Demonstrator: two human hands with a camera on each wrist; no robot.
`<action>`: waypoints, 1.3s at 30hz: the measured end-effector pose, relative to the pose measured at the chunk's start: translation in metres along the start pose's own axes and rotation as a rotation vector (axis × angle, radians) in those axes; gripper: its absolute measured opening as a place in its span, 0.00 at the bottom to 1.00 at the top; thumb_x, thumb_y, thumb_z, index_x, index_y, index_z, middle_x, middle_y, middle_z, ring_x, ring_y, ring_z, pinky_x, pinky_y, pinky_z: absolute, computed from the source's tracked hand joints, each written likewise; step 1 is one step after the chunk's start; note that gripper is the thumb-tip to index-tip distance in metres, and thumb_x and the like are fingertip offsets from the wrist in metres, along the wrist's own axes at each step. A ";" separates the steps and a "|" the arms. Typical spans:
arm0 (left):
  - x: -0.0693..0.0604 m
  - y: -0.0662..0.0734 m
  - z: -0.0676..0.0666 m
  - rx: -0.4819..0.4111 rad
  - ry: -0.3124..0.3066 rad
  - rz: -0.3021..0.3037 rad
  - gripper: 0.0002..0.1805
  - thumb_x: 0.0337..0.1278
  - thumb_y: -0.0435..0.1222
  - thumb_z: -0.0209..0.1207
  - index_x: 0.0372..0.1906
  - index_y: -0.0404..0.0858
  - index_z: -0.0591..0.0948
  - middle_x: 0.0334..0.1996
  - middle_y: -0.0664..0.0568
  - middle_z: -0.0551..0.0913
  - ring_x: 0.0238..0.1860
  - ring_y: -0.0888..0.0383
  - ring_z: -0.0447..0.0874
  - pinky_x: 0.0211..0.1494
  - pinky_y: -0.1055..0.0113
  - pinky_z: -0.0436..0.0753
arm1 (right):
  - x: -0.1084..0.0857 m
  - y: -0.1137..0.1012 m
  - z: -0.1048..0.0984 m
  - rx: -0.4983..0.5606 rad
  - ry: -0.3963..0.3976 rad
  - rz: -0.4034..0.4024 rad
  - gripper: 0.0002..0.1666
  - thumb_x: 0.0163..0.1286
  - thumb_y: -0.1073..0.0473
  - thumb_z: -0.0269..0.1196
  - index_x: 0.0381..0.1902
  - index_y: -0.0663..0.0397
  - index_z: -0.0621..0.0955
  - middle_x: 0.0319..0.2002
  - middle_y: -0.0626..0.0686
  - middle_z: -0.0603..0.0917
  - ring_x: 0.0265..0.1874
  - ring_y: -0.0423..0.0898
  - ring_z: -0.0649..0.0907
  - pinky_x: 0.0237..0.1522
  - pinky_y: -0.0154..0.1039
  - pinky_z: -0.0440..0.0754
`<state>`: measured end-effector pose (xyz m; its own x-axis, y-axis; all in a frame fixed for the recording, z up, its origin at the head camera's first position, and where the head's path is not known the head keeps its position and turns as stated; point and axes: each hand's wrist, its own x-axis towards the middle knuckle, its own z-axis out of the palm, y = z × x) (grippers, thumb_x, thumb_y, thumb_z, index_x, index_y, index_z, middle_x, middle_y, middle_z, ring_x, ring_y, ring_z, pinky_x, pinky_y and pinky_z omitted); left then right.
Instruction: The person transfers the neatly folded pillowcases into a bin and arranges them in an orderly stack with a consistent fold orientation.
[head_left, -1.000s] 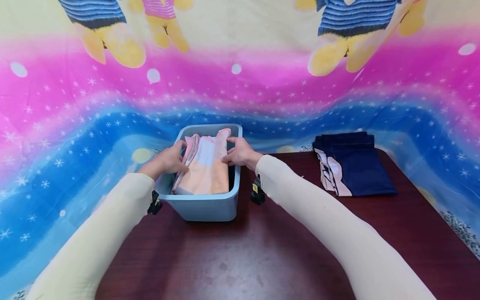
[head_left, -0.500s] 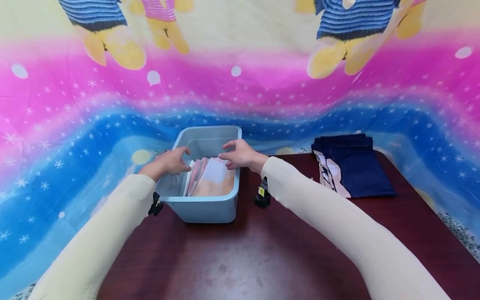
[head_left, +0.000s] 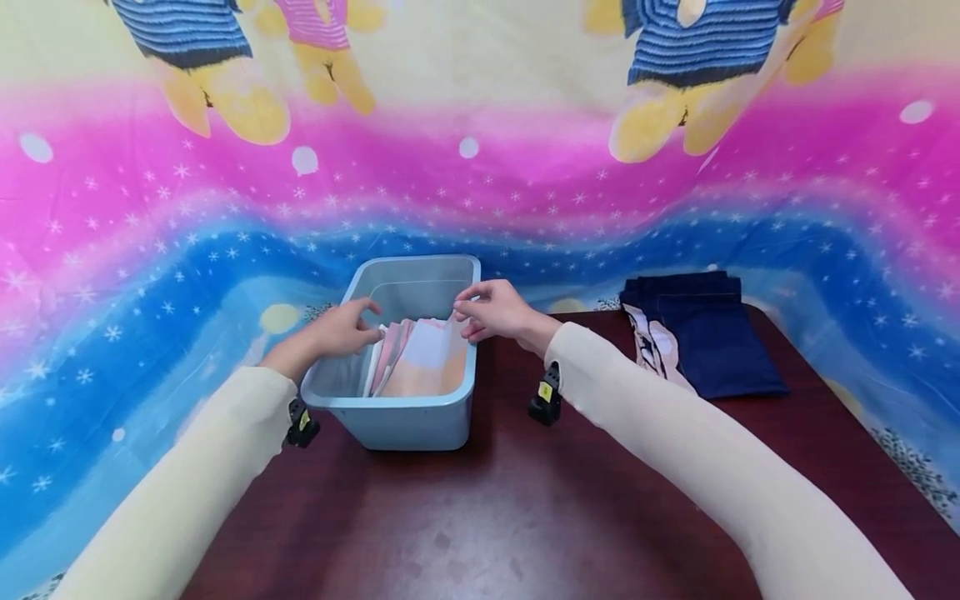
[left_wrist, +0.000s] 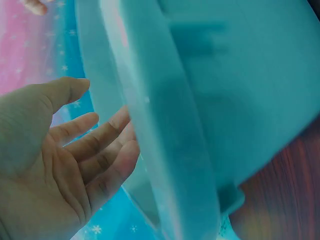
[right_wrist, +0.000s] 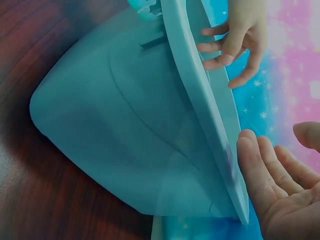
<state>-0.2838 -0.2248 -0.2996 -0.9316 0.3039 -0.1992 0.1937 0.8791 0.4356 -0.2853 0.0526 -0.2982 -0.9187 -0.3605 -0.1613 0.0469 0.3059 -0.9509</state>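
A grey-blue plastic bin (head_left: 416,427) stands on the table in the head view. Folded cloths stand on edge in its near part, the front one a pink, white and peach folded cloth (head_left: 431,367). Over the bin's left side is my left hand (head_left: 341,329), fingers loosely bent and holding nothing. My right hand (head_left: 498,312) hovers at the right rim, its fingers relaxed and apart from the cloths. Both wrist views show the bin's outer wall (left_wrist: 250,85) and bare palms, with nothing between thumb and fingers.
Folded dark navy trousers (head_left: 723,342), with a patterned pale piece at their left, lie at the table's back right. Behind the dark red wooden table (head_left: 480,517) hangs a colourful printed curtain (head_left: 465,183), close to the bin's far side.
The pink and peach cloth went down into the bin and both hands let go of it. Since then the right hand has drawn slightly right; the left has shifted little.
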 end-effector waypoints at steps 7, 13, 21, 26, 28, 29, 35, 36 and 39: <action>-0.005 0.009 0.007 -0.105 0.014 0.037 0.25 0.75 0.39 0.52 0.70 0.33 0.66 0.55 0.33 0.84 0.47 0.45 0.88 0.54 0.49 0.85 | -0.011 0.004 -0.005 0.020 0.022 -0.015 0.19 0.78 0.55 0.57 0.59 0.60 0.79 0.50 0.60 0.87 0.30 0.44 0.88 0.48 0.48 0.88; -0.014 0.021 0.017 -0.025 0.066 0.050 0.24 0.73 0.41 0.52 0.68 0.36 0.70 0.54 0.36 0.84 0.50 0.45 0.86 0.51 0.51 0.85 | -0.022 0.013 -0.009 0.035 0.017 -0.010 0.20 0.78 0.55 0.57 0.60 0.62 0.78 0.51 0.64 0.87 0.30 0.44 0.88 0.43 0.45 0.89; -0.021 0.032 0.024 -0.019 0.142 0.055 0.21 0.72 0.41 0.53 0.64 0.40 0.73 0.51 0.40 0.86 0.44 0.50 0.87 0.46 0.55 0.85 | -0.036 0.021 -0.020 0.016 0.040 -0.035 0.17 0.78 0.56 0.57 0.57 0.60 0.80 0.46 0.60 0.87 0.31 0.46 0.88 0.40 0.44 0.89; -0.026 0.036 0.026 -0.041 0.179 0.069 0.20 0.72 0.42 0.52 0.63 0.41 0.75 0.50 0.42 0.87 0.46 0.49 0.87 0.48 0.54 0.84 | -0.045 0.023 -0.032 0.001 0.034 -0.047 0.17 0.79 0.55 0.56 0.58 0.59 0.80 0.48 0.60 0.87 0.33 0.45 0.88 0.39 0.41 0.88; -0.026 0.037 0.026 -0.054 0.192 0.077 0.20 0.72 0.42 0.52 0.63 0.41 0.75 0.50 0.43 0.87 0.48 0.48 0.87 0.50 0.52 0.84 | -0.048 0.024 -0.037 -0.008 0.034 -0.052 0.18 0.79 0.54 0.56 0.58 0.59 0.79 0.48 0.60 0.87 0.34 0.46 0.89 0.40 0.41 0.88; -0.027 0.039 0.026 -0.062 0.195 0.080 0.19 0.72 0.42 0.53 0.62 0.42 0.75 0.50 0.43 0.87 0.49 0.48 0.87 0.50 0.51 0.84 | -0.050 0.024 -0.039 -0.012 0.036 -0.054 0.19 0.79 0.54 0.56 0.59 0.59 0.79 0.48 0.60 0.87 0.35 0.47 0.89 0.41 0.41 0.88; -0.029 0.046 0.028 -0.120 0.188 0.105 0.18 0.72 0.44 0.54 0.61 0.43 0.76 0.49 0.45 0.88 0.51 0.48 0.86 0.54 0.49 0.83 | -0.056 0.029 -0.051 -0.029 0.047 -0.052 0.20 0.79 0.53 0.56 0.60 0.59 0.78 0.51 0.61 0.86 0.36 0.46 0.89 0.42 0.42 0.88; -0.029 0.048 0.029 -0.128 0.184 0.108 0.18 0.72 0.44 0.54 0.61 0.43 0.76 0.50 0.45 0.88 0.51 0.48 0.86 0.55 0.49 0.83 | -0.056 0.030 -0.053 -0.032 0.048 -0.051 0.20 0.79 0.53 0.56 0.60 0.59 0.78 0.52 0.62 0.86 0.36 0.46 0.89 0.42 0.42 0.88; -0.030 0.053 0.030 -0.141 0.172 0.116 0.19 0.73 0.44 0.54 0.62 0.43 0.76 0.51 0.45 0.87 0.51 0.49 0.86 0.54 0.49 0.84 | -0.059 0.033 -0.059 -0.045 0.052 -0.049 0.20 0.79 0.53 0.56 0.61 0.60 0.78 0.52 0.62 0.86 0.36 0.46 0.89 0.43 0.42 0.88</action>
<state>-0.2361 -0.1759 -0.2968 -0.9466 0.3224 0.0062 0.2689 0.7785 0.5672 -0.2521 0.1357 -0.3043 -0.9385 -0.3306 -0.0998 -0.0154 0.3286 -0.9443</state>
